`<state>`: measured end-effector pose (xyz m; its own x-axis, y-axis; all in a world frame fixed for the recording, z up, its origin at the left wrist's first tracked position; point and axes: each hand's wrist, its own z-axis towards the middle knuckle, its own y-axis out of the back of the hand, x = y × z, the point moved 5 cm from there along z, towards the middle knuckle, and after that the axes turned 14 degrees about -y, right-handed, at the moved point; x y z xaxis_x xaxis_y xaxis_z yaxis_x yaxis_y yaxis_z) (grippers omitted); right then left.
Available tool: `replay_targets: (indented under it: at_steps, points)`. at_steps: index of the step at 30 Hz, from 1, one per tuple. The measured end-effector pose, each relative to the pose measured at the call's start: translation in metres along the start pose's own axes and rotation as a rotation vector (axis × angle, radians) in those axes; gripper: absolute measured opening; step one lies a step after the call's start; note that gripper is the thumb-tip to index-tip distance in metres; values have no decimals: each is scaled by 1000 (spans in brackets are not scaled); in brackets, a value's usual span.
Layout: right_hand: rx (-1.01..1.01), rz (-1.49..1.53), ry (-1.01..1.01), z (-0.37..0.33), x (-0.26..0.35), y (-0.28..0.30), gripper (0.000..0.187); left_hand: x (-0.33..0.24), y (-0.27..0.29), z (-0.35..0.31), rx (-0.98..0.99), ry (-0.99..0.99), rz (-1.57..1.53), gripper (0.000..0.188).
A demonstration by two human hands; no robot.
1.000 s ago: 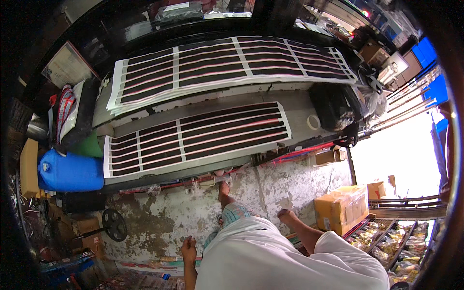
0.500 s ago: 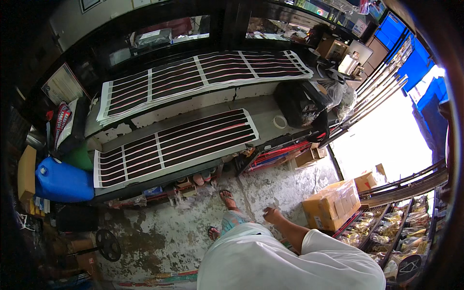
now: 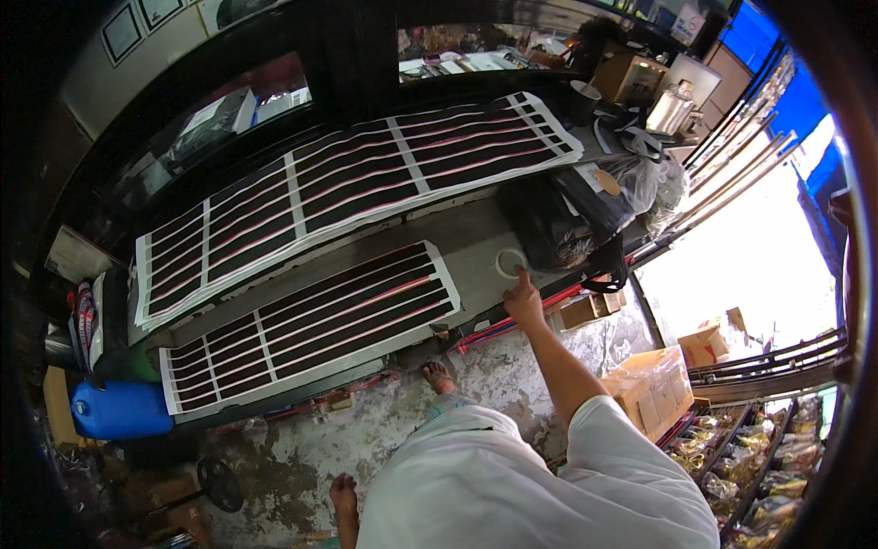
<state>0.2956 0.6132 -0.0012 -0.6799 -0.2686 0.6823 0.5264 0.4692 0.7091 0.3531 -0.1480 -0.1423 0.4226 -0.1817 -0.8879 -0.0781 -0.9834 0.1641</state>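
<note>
My right arm reaches forward over the lower bench. There my right hand (image 3: 523,300) has its index finger stretched onto the near rim of a white ring (image 3: 499,264), which looks like a roll of tape lying flat. Left of the ring, a long printed sheet (image 3: 311,322) with black panels and thin pale and reddish lines lies on the bench. On the ledge behind it is a stack of similar, larger sheets (image 3: 352,178). My left hand (image 3: 344,494) hangs low beside my white shirt, over the floor; its fingers are too small to make out clearly.
Right of the ring sits a black bag (image 3: 540,229) with plastic bags (image 3: 640,183) beyond. A blue jerrycan (image 3: 121,409) stands left of the bench, and a black wheel (image 3: 219,485) is below it. A cardboard box (image 3: 651,389) and racks of wrapped items (image 3: 732,457) are on the right.
My right hand has lifted from near my side and moved forward to the white ring. My left hand has come into view. The whole view has shifted and turned slightly.
</note>
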Motion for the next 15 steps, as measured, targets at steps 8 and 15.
replay_targets:
  at_steps: [8,15]
  points:
    - [504,176,141,30,7,-19,19,-252,-167,36,88,-407,200,42]
    - [1846,690,-188,-112,157,-7,23,-415,-319,22,538,-498,-239,55]
